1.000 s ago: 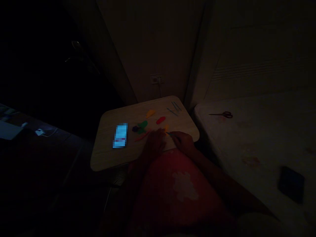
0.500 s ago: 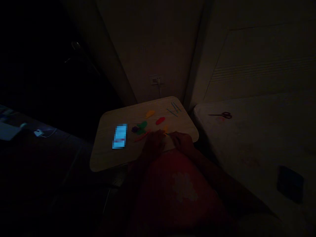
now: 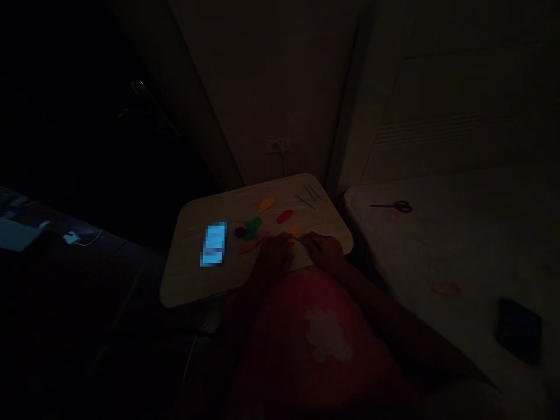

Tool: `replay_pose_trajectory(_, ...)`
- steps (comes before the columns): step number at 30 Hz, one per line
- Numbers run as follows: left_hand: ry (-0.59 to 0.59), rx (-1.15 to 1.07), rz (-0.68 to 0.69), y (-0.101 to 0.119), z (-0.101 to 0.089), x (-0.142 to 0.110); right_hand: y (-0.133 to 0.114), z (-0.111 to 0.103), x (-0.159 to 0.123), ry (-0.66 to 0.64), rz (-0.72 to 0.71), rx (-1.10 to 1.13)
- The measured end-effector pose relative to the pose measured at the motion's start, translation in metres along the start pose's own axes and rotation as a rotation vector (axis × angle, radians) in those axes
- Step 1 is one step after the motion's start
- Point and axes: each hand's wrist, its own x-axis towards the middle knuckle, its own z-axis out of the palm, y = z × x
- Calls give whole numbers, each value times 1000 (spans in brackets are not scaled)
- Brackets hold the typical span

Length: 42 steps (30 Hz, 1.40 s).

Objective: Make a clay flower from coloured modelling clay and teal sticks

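The light is dim and detail is poor. My left hand (image 3: pixel 275 252) rests on the small table (image 3: pixel 186 286), its curled fingers at a small orange clay-like piece (image 3: pixel 295 230). My right hand (image 3: pixel 327 249) is closed on a thin blue stick (image 3: pixel 299 239), whose tip points left to that piece. Around the hands lie a red oval lump (image 3: pixel 284 216), a yellow lump (image 3: pixel 266 204), green pieces (image 3: pixel 252 224), a dark purple lump (image 3: pixel 240 231) and an orange-red strip (image 3: pixel 251 244). Several thin blue sticks (image 3: pixel 306 201) lie at the far right corner.
A lit phone (image 3: pixel 213 244) with a blurred screen lies on the table's left side. To the right, a pale bed-like surface (image 3: pixel 406 251) bears scissors (image 3: pixel 394 206) and a dark object (image 3: pixel 518 331). A wall socket (image 3: pixel 277 144) with a plug is behind the table.
The view has shifted slightly, so everything sits a little lower. Both hands stay at nearly the same spot by the orange piece, the blue stick still in my right fingers.
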Motion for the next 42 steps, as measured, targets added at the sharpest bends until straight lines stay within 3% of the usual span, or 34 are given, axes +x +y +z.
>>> replay_pose_trajectory(8,-36,7,-20,0,-1,2,-14,-7,5,-128,38,-272)
replay_pose_trajectory(14,-32,-14,-22,1,-2,2,-6,-10,10,-161,-42,-219)
replay_pose_trajectory(19,-26,-5,-20,2,-1,1,-2,-6,10,-184,-30,-247)
replay_pose_trajectory(25,-29,-9,-11,-2,1,1,5,-2,11,-111,-105,-68)
replay_pose_trajectory(31,-19,-15,3,-1,0,-1,1,-4,11,-123,-49,-219)
replay_pose_trajectory(42,-50,-87,-7,2,0,1,1,-5,10,-102,-44,-159)
